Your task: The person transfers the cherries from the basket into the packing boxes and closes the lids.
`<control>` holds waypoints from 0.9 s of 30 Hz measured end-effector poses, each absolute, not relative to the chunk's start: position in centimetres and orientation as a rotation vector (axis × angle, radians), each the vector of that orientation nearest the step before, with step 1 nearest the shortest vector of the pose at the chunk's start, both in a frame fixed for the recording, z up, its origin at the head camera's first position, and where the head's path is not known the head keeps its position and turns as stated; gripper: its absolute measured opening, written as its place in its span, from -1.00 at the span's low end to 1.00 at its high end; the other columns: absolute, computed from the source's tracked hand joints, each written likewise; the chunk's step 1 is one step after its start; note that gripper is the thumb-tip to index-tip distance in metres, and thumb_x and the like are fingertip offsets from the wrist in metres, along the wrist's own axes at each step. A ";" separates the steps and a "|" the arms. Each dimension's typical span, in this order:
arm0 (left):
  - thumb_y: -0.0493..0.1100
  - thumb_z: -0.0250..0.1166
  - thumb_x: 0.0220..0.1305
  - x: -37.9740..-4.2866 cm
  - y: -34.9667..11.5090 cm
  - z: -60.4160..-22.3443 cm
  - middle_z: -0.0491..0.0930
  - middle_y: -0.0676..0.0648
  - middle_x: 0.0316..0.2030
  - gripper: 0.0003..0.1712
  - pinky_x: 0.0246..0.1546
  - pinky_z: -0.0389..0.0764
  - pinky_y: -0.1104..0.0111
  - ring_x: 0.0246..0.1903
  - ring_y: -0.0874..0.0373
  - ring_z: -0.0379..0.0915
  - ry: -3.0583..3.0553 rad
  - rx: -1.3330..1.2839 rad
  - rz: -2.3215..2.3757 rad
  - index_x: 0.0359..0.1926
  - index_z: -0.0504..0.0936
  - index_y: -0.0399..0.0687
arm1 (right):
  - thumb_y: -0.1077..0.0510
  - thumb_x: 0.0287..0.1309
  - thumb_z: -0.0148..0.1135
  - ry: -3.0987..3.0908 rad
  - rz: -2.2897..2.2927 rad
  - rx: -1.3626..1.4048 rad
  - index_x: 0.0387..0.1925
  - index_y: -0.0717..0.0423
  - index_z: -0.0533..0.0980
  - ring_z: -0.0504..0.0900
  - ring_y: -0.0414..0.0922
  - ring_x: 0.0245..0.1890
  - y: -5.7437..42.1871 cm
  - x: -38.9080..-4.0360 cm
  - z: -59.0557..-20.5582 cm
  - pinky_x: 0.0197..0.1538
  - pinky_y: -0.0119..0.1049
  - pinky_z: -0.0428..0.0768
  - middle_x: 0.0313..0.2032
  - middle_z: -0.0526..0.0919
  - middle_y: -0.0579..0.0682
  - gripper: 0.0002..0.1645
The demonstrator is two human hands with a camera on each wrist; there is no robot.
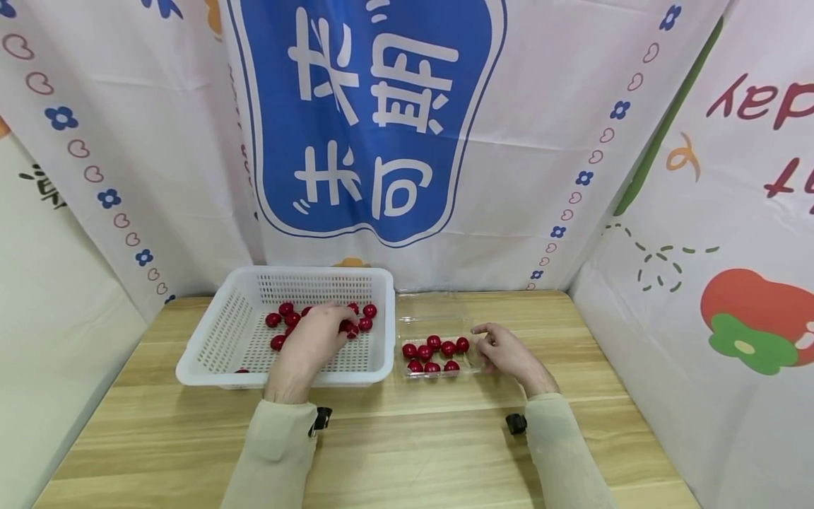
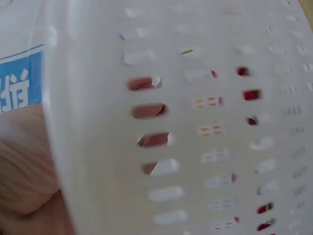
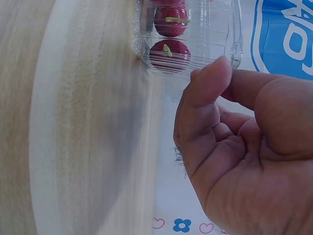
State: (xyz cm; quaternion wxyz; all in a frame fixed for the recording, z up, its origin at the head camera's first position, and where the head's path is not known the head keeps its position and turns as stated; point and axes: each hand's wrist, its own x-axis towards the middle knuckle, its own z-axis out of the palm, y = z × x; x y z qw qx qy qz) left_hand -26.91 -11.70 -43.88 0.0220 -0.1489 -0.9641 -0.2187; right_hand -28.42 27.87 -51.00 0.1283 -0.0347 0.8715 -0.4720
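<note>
My left hand (image 1: 318, 332) reaches down into a white slotted basket (image 1: 197, 360), fingers bent over shiny dark red round fruits (image 1: 352, 331). Its fingertips touch or nearly touch one fruit; whether they grip it is hidden. In the left wrist view the basket wall (image 2: 107, 147) covers most of the fingers. To the basket's right, a clear plastic box (image 1: 407, 375) holds several of the same fruits (image 1: 425, 352), some with short green stems. My right hand (image 1: 505, 353) is at the box's right end. In the right wrist view, thumb and forefinger (image 3: 210, 83) pinch the box's rim.
Several more red fruits (image 1: 273, 320) lie spread over the basket floor. The box's clear lid (image 1: 432, 305) stands folded back toward the curtain (image 1: 521, 177). A wooden table (image 1: 420, 452) carries everything, with printed cloth at its back and sides.
</note>
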 end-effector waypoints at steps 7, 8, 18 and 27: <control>-0.44 0.50 0.51 -26.3 -10.5 -43.0 0.82 -0.24 0.30 -0.61 0.46 0.82 -0.14 0.33 -0.23 0.78 -2.921 -0.471 -0.667 0.27 0.88 -0.13 | 0.21 0.85 0.14 2.543 -1.361 -0.116 0.59 0.42 0.44 0.68 -0.15 -0.42 27.9 -28.4 -51.1 -0.29 -0.26 0.82 -0.20 0.73 0.23 -0.47; -0.45 0.50 0.51 -26.3 -10.3 -42.9 0.83 -0.24 0.28 -0.61 0.45 0.83 -0.13 0.31 -0.24 0.79 -2.903 -0.482 -0.667 0.26 0.88 -0.14 | 0.21 0.85 0.15 2.540 -1.365 -0.110 0.60 0.41 0.44 0.68 -0.15 -0.41 27.9 -28.4 -51.1 -0.28 -0.26 0.81 -0.20 0.73 0.23 -0.47; -0.42 0.53 0.51 -25.6 -8.3 -42.2 0.87 -0.20 0.18 -0.68 0.39 0.87 -0.11 0.22 -0.23 0.82 -2.750 -0.559 -0.657 0.19 0.91 -0.14 | 0.20 0.86 0.13 2.541 -1.358 -0.117 0.60 0.41 0.44 0.67 -0.15 -0.43 27.9 -28.4 -51.0 -0.31 -0.26 0.80 -0.20 0.73 0.22 -0.47; -0.38 0.56 0.52 -25.0 -6.7 -42.2 0.87 -0.13 0.09 -0.76 0.27 0.91 -0.02 0.13 -0.17 0.80 -2.618 -0.637 -0.648 0.12 0.92 -0.11 | 0.19 0.87 0.12 2.543 -1.353 -0.139 0.60 0.43 0.43 0.66 -0.17 -0.44 28.0 -28.5 -50.9 -0.34 -0.27 0.79 -0.22 0.73 0.20 -0.46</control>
